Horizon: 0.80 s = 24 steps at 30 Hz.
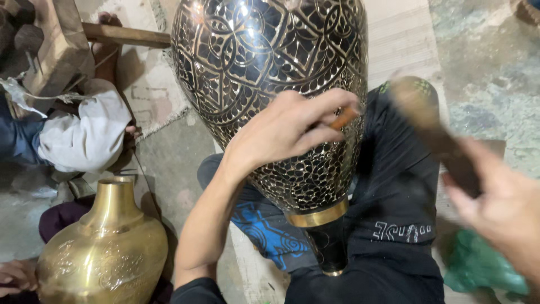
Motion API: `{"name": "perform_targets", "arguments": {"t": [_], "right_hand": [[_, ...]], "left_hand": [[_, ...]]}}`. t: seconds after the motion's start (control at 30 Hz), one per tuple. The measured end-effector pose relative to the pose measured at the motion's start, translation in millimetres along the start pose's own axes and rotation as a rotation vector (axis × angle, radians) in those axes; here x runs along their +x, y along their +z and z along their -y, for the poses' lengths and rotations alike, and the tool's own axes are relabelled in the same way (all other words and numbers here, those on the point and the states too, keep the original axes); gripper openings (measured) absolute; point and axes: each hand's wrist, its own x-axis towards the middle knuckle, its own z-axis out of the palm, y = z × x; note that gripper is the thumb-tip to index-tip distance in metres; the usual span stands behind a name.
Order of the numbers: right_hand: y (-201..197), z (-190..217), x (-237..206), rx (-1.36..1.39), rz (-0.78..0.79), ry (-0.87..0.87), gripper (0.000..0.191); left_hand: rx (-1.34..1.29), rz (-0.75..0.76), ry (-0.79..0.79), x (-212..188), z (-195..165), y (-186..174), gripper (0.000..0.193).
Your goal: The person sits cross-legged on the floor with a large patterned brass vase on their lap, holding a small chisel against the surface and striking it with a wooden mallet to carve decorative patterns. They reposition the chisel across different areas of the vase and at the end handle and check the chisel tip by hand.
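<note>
A large black and brass engraved vase (264, 62) lies tilted across my lap, its narrow neck (329, 247) pointing toward me. My left hand (287, 129) rests on the vase's belly and pinches a small orange-tipped chisel (344, 117) against the metal. My right hand (498, 205) is raised at the right, blurred, gripping a dark wooden mallet (430, 121) whose head hangs just right of the chisel.
A plain brass vase (104, 247) stands at the lower left, with another person's fingers (17, 276) beside it. Another person in white cloth (84, 135) sits at the left near a wooden beam (126, 35). A green bag (478, 264) lies at the lower right.
</note>
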Motion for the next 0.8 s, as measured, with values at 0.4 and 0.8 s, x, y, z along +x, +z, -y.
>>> {"name": "perform_targets", "arguments": {"t": [0.4, 0.8], "right_hand": [[42, -12, -38, 0.235, -0.217, 0.076, 0.043], [7, 25, -30, -0.023, 0.104, 0.213, 0.067]], "left_hand": [[0.031, 0.250, 0.084, 24, 5, -11, 0.046], [0.073, 0.268, 0.124, 26, 3, -6, 0.038]]}}
